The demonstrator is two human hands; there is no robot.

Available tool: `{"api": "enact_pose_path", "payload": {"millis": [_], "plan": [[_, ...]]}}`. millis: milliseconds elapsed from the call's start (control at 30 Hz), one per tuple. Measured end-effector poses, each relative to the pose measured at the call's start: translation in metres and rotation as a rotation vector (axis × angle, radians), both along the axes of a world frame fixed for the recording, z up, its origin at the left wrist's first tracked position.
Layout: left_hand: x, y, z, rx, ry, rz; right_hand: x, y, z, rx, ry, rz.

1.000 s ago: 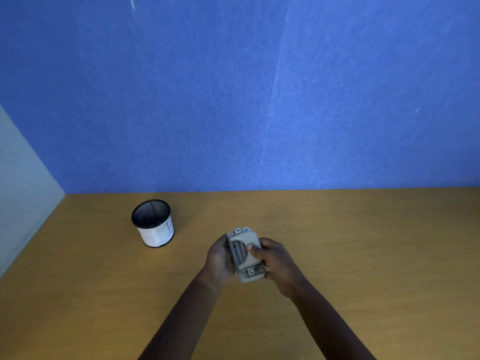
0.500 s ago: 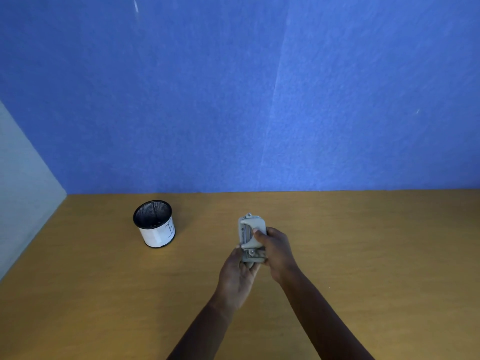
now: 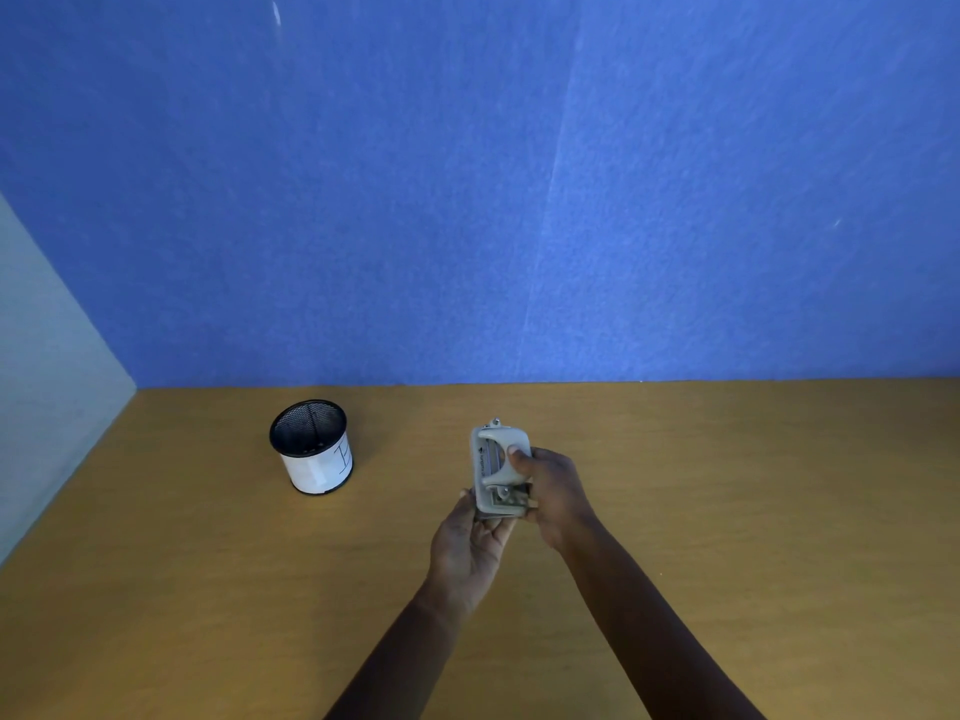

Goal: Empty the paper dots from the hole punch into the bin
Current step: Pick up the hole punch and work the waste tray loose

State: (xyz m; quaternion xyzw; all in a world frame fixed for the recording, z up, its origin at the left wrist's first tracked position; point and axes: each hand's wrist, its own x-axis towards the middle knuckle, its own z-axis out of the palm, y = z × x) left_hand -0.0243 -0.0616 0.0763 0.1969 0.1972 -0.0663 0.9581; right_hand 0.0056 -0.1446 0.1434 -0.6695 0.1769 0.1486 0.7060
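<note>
Both hands hold the grey hole punch [image 3: 500,467] above the wooden desk [image 3: 727,485], near the middle of the scene: the right hand [image 3: 553,493] is clamped on its right side with the thumb pressed over the curved handle, and the left hand [image 3: 467,548] cups its near end from below, fingers closed against the underside. To the far left of the punch, well apart from it, the black mesh bin [image 3: 311,446] with a white paper band stands upright on the desk before the blue wall [image 3: 467,200].
</note>
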Motion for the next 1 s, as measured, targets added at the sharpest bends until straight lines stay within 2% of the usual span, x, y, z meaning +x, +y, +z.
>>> {"api": "enact_pose_path", "payload": {"millis": [333, 600, 767, 933, 1000], "plan": [[0.007, 0.013, -0.002, -0.029, -0.048, -0.146, -0.006, 0.003, -0.007, -0.055, -0.021, 0.069], [0.011, 0.014, -0.002, -0.031, -0.055, -0.174, -0.008, 0.005, -0.008, -0.196, -0.049, 0.113], [0.012, 0.012, -0.006, 0.008, -0.072, -0.179, -0.004, 0.001, -0.006, -0.385, -0.167, 0.143], [0.013, 0.013, -0.012, 0.038, -0.079, -0.175, 0.003, -0.002, -0.004, -0.386, -0.126, 0.209], [0.015, 0.014, -0.016, 0.021, -0.065, -0.161, 0.005, -0.004, -0.003, -0.324, -0.096, 0.216]]}}
